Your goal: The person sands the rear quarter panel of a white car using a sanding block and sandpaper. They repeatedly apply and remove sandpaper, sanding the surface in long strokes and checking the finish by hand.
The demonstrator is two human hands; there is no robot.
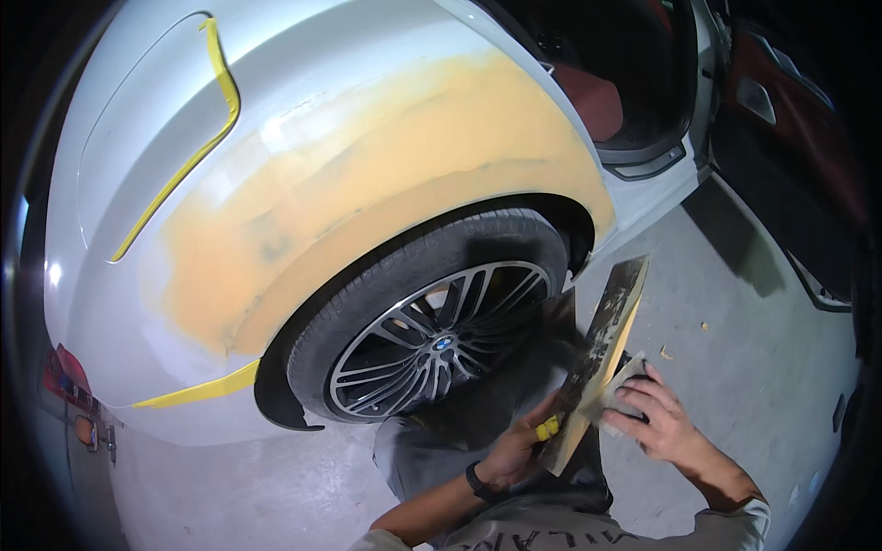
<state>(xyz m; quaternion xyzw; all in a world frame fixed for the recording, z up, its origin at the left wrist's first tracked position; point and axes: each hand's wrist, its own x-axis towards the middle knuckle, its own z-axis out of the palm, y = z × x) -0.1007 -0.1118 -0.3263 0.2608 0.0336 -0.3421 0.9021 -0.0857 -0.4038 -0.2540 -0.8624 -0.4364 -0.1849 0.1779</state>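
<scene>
A long, flat board (602,344) with a dark, worn, smeared face and a pale yellowish edge stands tilted over my lap. My left hand (516,456) grips it near its lower end, beside a small yellow piece (548,428). In the fingers of my right hand (660,418) is a greyish flat piece (621,393), held up against the board's right side; its kind is unclear. Before me is a white car's rear quarter panel, with a broad sanded patch of orange-yellow filler (441,124) above the wheel arch.
The car wheel (446,344) is close in front of my knees. Yellow tape (230,101) runs along the panel gap, with more tape (202,387) at the bumper. An open car door (799,129) stands at the far right. Small scraps (668,353) lie on the grey floor (735,358).
</scene>
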